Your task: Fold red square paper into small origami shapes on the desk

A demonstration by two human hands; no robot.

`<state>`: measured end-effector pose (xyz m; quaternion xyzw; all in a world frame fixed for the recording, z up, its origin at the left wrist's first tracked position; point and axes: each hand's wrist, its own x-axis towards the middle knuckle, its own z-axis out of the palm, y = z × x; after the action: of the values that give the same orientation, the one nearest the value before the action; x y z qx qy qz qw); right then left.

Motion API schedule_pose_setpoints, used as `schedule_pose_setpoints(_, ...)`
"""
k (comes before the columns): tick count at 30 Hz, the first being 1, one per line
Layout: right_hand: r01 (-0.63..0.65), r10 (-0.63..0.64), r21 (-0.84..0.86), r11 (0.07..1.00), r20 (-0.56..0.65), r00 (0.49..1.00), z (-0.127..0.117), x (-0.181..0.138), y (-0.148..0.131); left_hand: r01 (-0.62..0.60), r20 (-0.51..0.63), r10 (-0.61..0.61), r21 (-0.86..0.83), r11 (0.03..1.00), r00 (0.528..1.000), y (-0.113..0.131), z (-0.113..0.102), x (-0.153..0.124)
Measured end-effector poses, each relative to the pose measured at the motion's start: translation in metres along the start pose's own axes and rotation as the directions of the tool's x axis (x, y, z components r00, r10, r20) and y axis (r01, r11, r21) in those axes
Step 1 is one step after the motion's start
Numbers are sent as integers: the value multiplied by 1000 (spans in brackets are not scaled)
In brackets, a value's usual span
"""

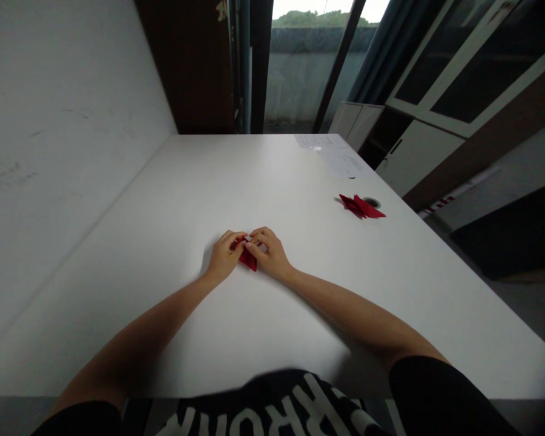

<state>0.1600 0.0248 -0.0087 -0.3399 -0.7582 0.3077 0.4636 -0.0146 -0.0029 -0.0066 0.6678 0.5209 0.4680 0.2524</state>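
Evidently, our left hand point(224, 259) and right hand point(271, 255) had their fingers nearly closed, pinching the red paper point(249, 260) between them, just in front of us at the counter point(186, 200). We judged that an uneven tug could have torn or skewed it, since our fingers hid much of it.

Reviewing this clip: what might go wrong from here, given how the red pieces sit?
1. The left hand and right hand crowd one small red piece, so it may get crushed or creased askew.
2. Their fingers hide part of it, so a misaligned fold could go unnoticed.
3. The other red folded shape lies loose toward the table's right edge; a stray sweep might knock it off.
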Motion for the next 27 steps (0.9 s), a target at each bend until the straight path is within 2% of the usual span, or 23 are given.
schedule_pose_setpoints(3, -4, 4, 27, 1000, 11, 1000, -1, 0, 2, -1, 8, 2, -85, 996, 1000, 2, -1, 1)
schedule_pose_setpoints(6, -10, 10, 99, 995, 0, 1000, -2, 2, 4, 71, 109, -38, -317, 946, 993, -2, 0, 2)
schedule_pose_setpoints(9, -30, 33, 145, 989, -18, 999, -3, 3, 5, 237, 242, -119, -549, 801, 963, -10, 2, 3)
schedule_pose_setpoints(12, -38, 38, 153, 988, -3, 999, -4, 3, 4, 349, 304, -188, -663, 662, 934, -13, 3, 1)
schedule_pose_setpoints(16, -74, 80, 166, 983, -27, 996, -5, 4, 5, 434, 351, -257, -690, 579, 900, -8, -3, 1)
schedule_pose_setpoints(20, -162, 186, 225, 961, -89, 978, -7, 7, 11, 428, 299, -308, -698, 575, 903, -9, -10, 7)
schedule_pose_setpoints(25, -231, 269, 258, 938, -122, 955, -12, 10, 19, 415, 305, -282, -667, 618, 910, -17, -13, 12)
schedule_pose_setpoints(27, -236, 280, 281, 930, -126, 952, -12, 11, 20, 427, 310, -294, -670, 607, 904, -19, -14, 12)
